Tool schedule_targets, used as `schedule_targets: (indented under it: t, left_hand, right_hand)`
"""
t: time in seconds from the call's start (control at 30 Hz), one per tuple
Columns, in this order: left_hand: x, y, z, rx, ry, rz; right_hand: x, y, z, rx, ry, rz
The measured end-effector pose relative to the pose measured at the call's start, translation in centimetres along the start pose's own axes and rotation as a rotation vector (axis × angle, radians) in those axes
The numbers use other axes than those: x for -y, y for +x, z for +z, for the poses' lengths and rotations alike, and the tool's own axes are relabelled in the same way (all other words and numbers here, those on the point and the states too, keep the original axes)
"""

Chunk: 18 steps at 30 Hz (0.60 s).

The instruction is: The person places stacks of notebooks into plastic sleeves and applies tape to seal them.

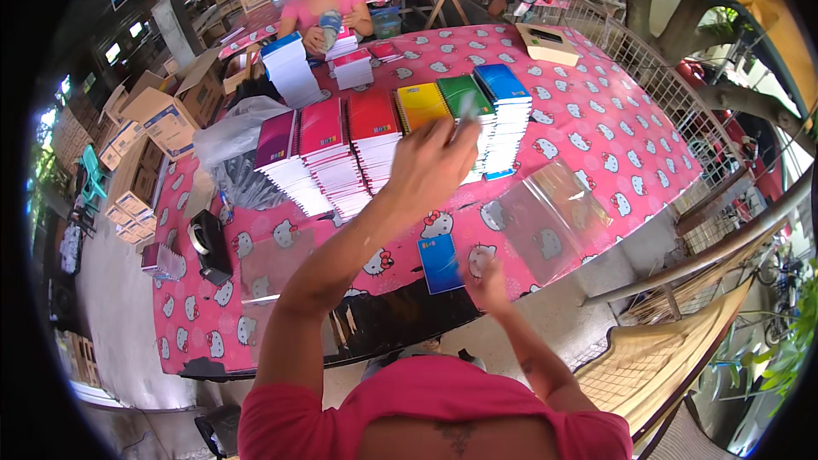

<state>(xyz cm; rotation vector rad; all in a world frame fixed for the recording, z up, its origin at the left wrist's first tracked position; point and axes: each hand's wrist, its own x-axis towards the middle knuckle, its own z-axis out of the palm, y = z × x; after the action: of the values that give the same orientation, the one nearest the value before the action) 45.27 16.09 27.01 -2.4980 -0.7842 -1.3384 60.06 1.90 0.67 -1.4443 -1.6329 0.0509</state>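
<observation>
My left hand (pixel 430 162) is raised over a row of spiral notebook stacks. Its fingers are pinched on a small pale piece (pixel 467 106), blurred, just above the green stack (pixel 464 95). The row runs from the magenta stack (pixel 277 143) through red (pixel 372 115) and yellow (pixel 422 105) to blue (pixel 503 85). My right hand (pixel 486 271) hovers low at the table's near edge, blurred, with its fingers curled. It is next to a single blue notebook (pixel 440 262) lying flat. Whether it holds anything is unclear.
The table has a pink cartoon-cat cloth (pixel 596 119). Clear plastic sleeves (pixel 554 213) lie at the right, with another clear sleeve (pixel 273 268) at the left. A tape dispenser (pixel 207 243) and a plastic bag (pixel 234 132) are also at the left. A person in pink (pixel 324 8) sits opposite with more notebooks. Cardboard boxes (pixel 166 119) stand far left.
</observation>
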Motion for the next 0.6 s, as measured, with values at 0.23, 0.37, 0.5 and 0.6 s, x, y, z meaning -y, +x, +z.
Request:
schedule_targets:
  t: [0.23,0.37,0.5,0.6]
  left_hand:
    - [-0.2,-19.0,9.2,0.942,0.025,-0.532]
    - [0.7,-16.4,8.3,0.524,0.001,-0.556]
    - [6.9,-6.4,-1.7,-0.159,0.485,-0.224]
    - [14.1,-10.3,-2.2,0.03,0.484,-0.046]
  right_hand:
    - [7.4,23.2,-2.0,-0.109,0.042,-0.36]
    - [5.2,27.0,1.1,0.052,-0.286,-0.548]
    - [7.5,23.2,-1.0,-0.009,-0.231,-0.619]
    - [9.3,13.7,-1.4,0.087,-0.243,-0.659]
